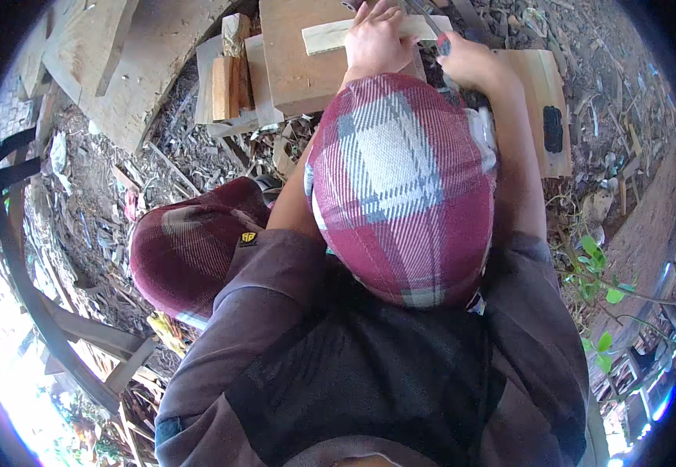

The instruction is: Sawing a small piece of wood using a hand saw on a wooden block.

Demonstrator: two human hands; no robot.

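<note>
Under my left hand (378,45) lies a pale wooden strip (326,39), set crosswise over a thick brown board (299,74). The fingers of that hand reach over the strip and hold it down, with the thumb on its right part. My right hand (472,64) is closed round a hand tool with a red and dark handle (443,44). The tool's narrow metal part slants up and left past the strip's right end; its tip is out of view, so I cannot tell its exact kind. My raised knee in red plaid cloth (404,179) sits between my forearms.
Short wooden blocks (227,78) stand left of the brown board. A large plywood sheet (132,70) leans at the upper left. Right of my right forearm is a light plank (536,93) bearing a black oblong object (552,128). Wood scraps litter the ground; a leafy plant (599,268) grows at right.
</note>
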